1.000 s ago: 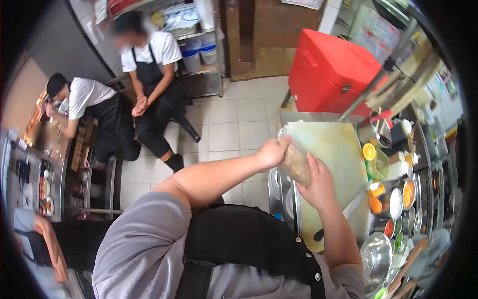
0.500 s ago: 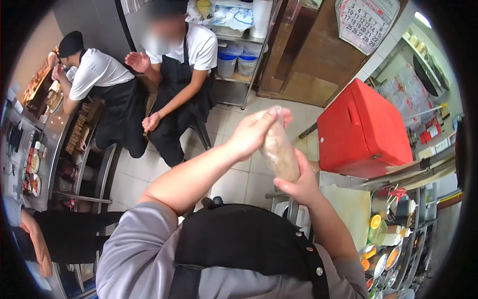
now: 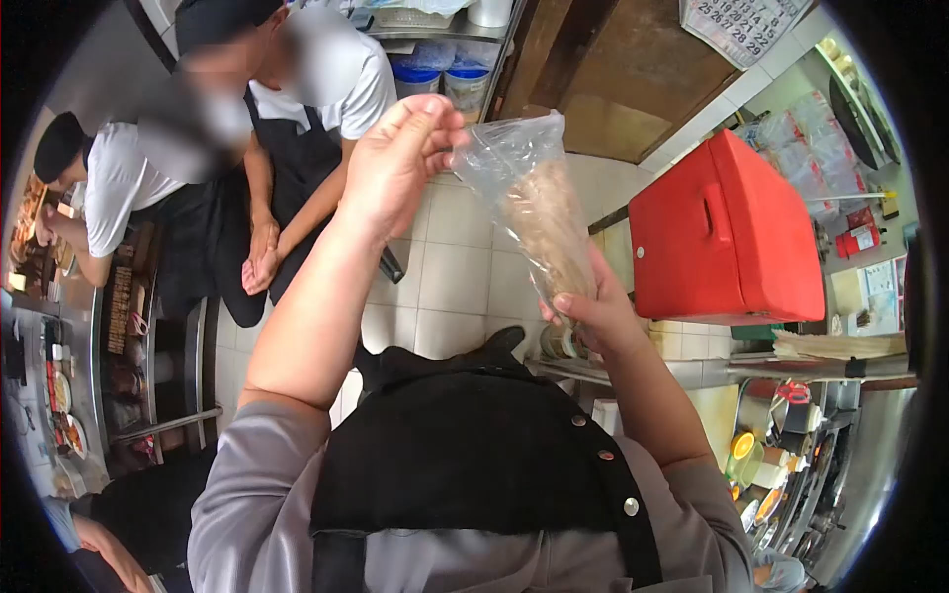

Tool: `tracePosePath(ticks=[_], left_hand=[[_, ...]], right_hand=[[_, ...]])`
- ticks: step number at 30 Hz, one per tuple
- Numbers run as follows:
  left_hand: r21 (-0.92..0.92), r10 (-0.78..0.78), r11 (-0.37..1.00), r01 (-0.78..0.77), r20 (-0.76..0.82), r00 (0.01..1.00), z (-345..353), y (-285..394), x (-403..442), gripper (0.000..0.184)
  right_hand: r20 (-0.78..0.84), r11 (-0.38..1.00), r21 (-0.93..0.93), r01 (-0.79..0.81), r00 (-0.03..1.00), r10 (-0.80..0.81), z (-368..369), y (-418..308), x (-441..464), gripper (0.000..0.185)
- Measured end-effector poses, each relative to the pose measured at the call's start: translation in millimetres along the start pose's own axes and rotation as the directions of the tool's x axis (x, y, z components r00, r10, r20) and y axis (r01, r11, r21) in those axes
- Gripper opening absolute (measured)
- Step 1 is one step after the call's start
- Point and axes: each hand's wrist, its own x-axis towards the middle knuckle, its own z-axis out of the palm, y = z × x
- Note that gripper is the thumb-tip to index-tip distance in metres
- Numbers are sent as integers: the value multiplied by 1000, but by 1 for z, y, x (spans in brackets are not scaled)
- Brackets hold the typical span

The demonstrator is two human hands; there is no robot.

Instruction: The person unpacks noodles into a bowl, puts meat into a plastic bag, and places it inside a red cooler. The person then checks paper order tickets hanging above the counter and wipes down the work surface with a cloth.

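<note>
A clear plastic bag point(image 3: 542, 198) with light brown contents is held up in front of my chest. What the contents are I cannot make out. My right hand point(image 3: 598, 308) grips its lower end, thumb across the front. At the bag's upper left corner, the curled fingers of my left hand point(image 3: 403, 148) pinch the plastic edge. The top of the bag is spread wide and looks loose, while the brown contents fill its middle and lower part.
A red cooler box point(image 3: 727, 237) stands to the right. Co-workers in white shirts point(image 3: 346, 89) are at the left, beside a metal counter point(image 3: 94, 366). Sauces and containers point(image 3: 756, 455) line the right side. A shelf with blue-lidded tubs point(image 3: 417, 81) is behind.
My left hand has moved left and up from the twisted bag top, and the bag top has spread out. The view has shifted, and another person has come in at the left.
</note>
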Motion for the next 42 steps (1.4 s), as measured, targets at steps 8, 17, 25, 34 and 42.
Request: tracePosePath(ticks=[8, 17, 25, 34, 42], left_hand=[[59, -268, 963, 262, 262, 927, 70, -54, 85, 80], [-191, -373, 924, 333, -249, 894, 160, -70, 248, 37], [460, 7, 879, -130, 259, 966, 176, -90, 354, 38], [579, -194, 784, -225, 572, 797, 196, -129, 494, 38], [328, -68, 903, -279, 748, 660, 311, -210, 531, 39]], right_hand=[[116, 943, -264, 201, 978, -176, -74, -40, 82, 92], [154, 188, -911, 367, 725, -671, -170, -127, 158, 90], [-62, 589, -678, 440, 764, -642, -246, -155, 188, 83], [-122, 325, -933, 157, 712, -691, -285, -198, 221, 80], [-543, 519, -837, -170, 373, -753, -276, -196, 182, 81]])
